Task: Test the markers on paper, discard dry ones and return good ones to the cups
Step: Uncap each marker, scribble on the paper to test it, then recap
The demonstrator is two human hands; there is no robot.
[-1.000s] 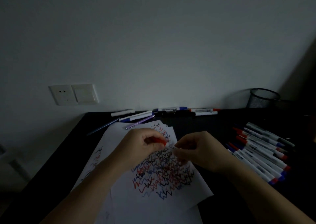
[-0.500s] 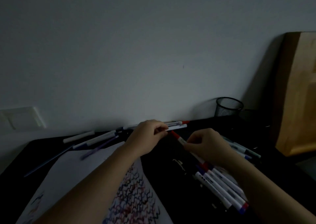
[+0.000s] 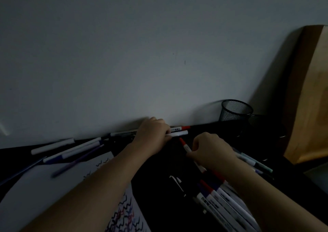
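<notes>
Pretty dim shot, so take the colours with a grain of salt. The right hand [image 3: 212, 150] is curled around a red-tipped marker [image 3: 185, 146], white barrel, red end pointing up and left toward the wall, hovering over the dark desk [image 3: 159, 187]. The left hand [image 3: 153, 133] is reaching to the back edge of the desk with its fingers on a white marker [image 3: 178, 133] that lies along the wall; can't really tell if it's gripping it or just touching, the fingers look bent over it. Right behind that one is another marker with a red cap [image 3: 180, 128], lying parallel, touching or nearly so. Further left along the wall I count about four more pens or markers [image 3: 71, 147] scattered at angles, one of them a purple pen lying on the paper. The paper [image 3: 35, 196] is at lower left, with red, blue and black zigzag scribbles [image 3: 126, 215] at the bottom edge. Under and right of the right arm there's a row of markers [image 3: 221, 201] lying side by side, white barrels with red or blue ends; I can make out at least five, the arm hides the rest. A couple more lie near the right wrist. One black mesh cup [image 3: 235, 110] stands at the back right by the wall, with a second dark cup [image 3: 259, 123] just beside it, hard to make out. A wooden board [image 3: 312, 90] leans at far right.
</notes>
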